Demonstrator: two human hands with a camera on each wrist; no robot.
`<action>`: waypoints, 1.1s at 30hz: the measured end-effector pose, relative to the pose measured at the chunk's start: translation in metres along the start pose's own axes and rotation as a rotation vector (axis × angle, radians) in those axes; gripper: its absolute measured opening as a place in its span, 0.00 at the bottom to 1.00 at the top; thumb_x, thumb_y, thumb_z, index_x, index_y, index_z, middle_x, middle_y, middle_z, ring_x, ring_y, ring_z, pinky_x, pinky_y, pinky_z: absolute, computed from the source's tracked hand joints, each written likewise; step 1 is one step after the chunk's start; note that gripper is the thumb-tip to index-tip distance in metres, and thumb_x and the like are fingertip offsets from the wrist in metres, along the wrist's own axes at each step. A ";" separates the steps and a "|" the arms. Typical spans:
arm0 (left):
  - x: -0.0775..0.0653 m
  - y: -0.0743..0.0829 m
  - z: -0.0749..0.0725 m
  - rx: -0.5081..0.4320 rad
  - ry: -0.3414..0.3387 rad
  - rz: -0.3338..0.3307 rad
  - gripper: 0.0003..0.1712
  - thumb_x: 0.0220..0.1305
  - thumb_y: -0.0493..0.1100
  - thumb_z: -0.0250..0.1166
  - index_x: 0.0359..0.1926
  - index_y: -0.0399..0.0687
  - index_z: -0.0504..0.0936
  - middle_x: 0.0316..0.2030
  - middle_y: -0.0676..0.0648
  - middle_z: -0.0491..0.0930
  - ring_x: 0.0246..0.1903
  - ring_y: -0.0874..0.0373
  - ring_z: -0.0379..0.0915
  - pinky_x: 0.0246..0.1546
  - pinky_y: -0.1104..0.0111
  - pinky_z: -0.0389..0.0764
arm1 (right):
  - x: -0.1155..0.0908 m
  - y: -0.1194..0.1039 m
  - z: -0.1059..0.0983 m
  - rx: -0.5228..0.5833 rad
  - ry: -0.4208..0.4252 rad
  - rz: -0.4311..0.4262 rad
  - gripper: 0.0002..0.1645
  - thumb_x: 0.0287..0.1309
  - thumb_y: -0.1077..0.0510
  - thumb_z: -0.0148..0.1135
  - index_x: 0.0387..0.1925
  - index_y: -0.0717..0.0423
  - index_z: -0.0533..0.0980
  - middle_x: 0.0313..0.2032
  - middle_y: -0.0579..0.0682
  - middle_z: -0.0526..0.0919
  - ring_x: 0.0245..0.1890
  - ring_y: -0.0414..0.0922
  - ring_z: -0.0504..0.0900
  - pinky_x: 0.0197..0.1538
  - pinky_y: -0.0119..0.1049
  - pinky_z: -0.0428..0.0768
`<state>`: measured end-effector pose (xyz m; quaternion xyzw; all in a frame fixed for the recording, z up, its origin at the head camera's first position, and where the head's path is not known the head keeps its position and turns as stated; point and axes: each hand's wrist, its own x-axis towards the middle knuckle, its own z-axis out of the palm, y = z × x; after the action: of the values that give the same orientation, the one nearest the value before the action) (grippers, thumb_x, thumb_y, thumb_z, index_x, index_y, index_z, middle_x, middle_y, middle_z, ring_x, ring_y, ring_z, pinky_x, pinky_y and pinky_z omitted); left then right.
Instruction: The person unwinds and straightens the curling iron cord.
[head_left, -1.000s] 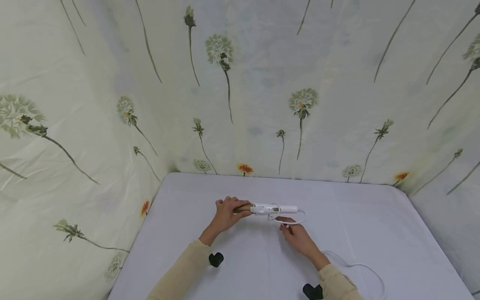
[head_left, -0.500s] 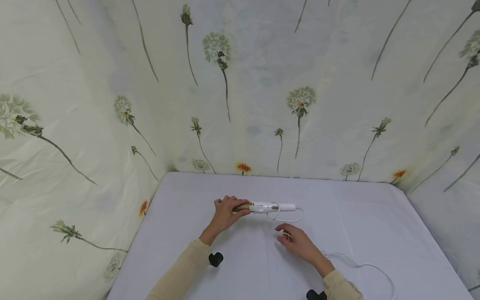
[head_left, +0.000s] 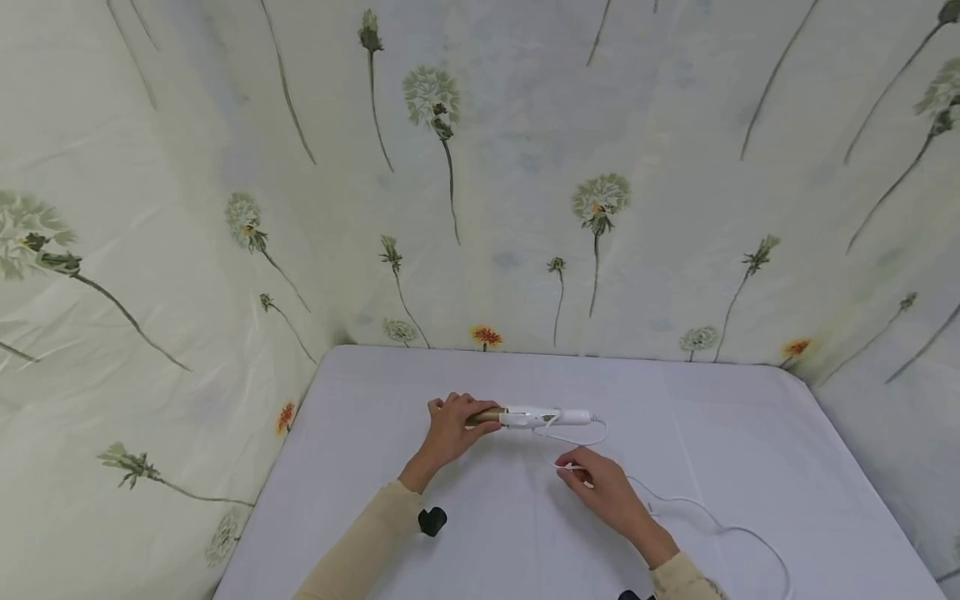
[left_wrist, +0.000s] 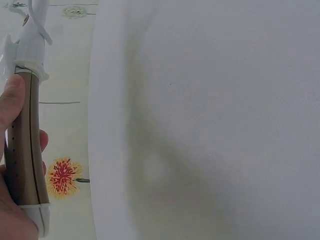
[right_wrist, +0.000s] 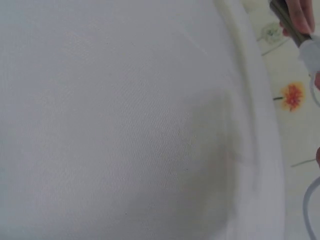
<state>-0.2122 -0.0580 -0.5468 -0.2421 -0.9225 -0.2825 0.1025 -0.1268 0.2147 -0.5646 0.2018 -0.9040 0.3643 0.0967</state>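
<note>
A slim hair straightener (head_left: 532, 417), with a white handle and a brown-gold heating end, is held above the white table. My left hand (head_left: 450, 429) grips its brown end, thumb along the near side and fingers behind. In the left wrist view the brown barrel (left_wrist: 27, 140) has a lengthwise seam and a white tip. Its white power cord (head_left: 592, 440) loops round the handle and hangs below it. Nearer to me, my right hand (head_left: 603, 492) pinches the cord between thumb and fingers, apart from the handle. The right wrist view shows only slivers of this hand at its edge.
The white cloth-covered table (head_left: 465, 550) has rounded far corners. Beyond it stand flower-printed curtains (head_left: 510, 167) at the back and sides. More cord (head_left: 742, 529) trails across the table to the right. A black piece (head_left: 432, 521) shows by my left forearm.
My right hand has drawn away from the handle toward me, pulling cord out below it. The trailing cord has shifted. My left hand and the hair straightener stay nearly still.
</note>
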 end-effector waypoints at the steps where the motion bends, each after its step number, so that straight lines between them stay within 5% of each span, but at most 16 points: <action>1: 0.000 0.001 0.001 0.001 0.000 0.004 0.21 0.55 0.61 0.64 0.50 0.65 0.82 0.35 0.55 0.80 0.34 0.59 0.66 0.41 0.57 0.53 | -0.001 0.000 -0.001 0.005 0.015 -0.018 0.09 0.55 0.59 0.67 0.39 0.46 0.78 0.34 0.33 0.79 0.36 0.31 0.81 0.36 0.26 0.79; 9: -0.006 0.000 0.008 0.012 -0.009 0.022 0.21 0.54 0.62 0.64 0.49 0.67 0.82 0.34 0.56 0.79 0.33 0.60 0.64 0.40 0.58 0.51 | 0.003 0.005 -0.003 0.017 0.134 -0.160 0.11 0.52 0.65 0.68 0.38 0.51 0.79 0.30 0.35 0.76 0.29 0.28 0.77 0.31 0.21 0.75; 14: -0.008 0.002 0.012 0.028 -0.062 0.020 0.21 0.56 0.63 0.62 0.50 0.69 0.81 0.34 0.56 0.79 0.34 0.60 0.65 0.40 0.59 0.50 | 0.003 0.005 -0.007 0.008 0.154 -0.161 0.11 0.51 0.65 0.69 0.37 0.52 0.80 0.30 0.35 0.76 0.29 0.28 0.77 0.31 0.20 0.74; 33: -0.014 0.001 0.019 -0.003 -0.093 0.044 0.21 0.55 0.63 0.63 0.50 0.70 0.82 0.35 0.58 0.79 0.35 0.61 0.66 0.39 0.61 0.50 | 0.016 0.009 -0.021 -0.070 0.208 -0.169 0.10 0.51 0.64 0.69 0.37 0.52 0.80 0.25 0.35 0.72 0.23 0.27 0.65 0.23 0.24 0.66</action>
<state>-0.2006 -0.0516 -0.5663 -0.2753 -0.9203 -0.2701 0.0652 -0.1449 0.2306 -0.5495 0.2349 -0.8810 0.3422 0.2272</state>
